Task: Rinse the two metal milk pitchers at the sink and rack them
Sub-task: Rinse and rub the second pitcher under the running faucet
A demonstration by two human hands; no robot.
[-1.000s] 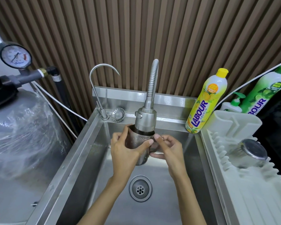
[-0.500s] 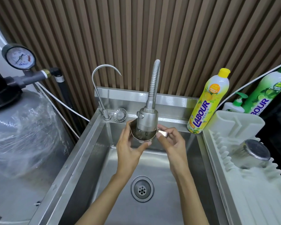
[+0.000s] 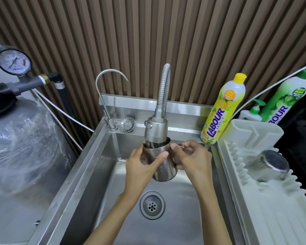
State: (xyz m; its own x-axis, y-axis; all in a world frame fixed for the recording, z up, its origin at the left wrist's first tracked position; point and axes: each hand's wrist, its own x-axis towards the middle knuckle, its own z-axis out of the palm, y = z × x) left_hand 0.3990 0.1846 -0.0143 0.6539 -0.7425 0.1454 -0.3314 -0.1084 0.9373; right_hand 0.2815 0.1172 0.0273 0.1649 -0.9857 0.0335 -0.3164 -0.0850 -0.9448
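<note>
1. The stainless steel sink (image 3: 95, 174) has the work going on over its basin.
2. The white plastic drying rack (image 3: 272, 209) beside it already holds one shiny metal pitcher (image 3: 270, 165), leaning bottom up.
3. The second metal milk pitcher (image 3: 163, 167), tilted a moment ago, is upright again under the steel spray head (image 3: 156, 129); I think rinsing is nearly done.
4. The left hand (image 3: 140, 167) wraps its body, and the right hand (image 3: 193, 160) pinches the handle.

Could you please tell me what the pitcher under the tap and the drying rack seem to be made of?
The milk pitcher under the tap looks like polished stainless steel: grey, with mirror-like reflections. The drying rack appears to be matte off-white plastic, judging by its dull moulded ribs.
</note>
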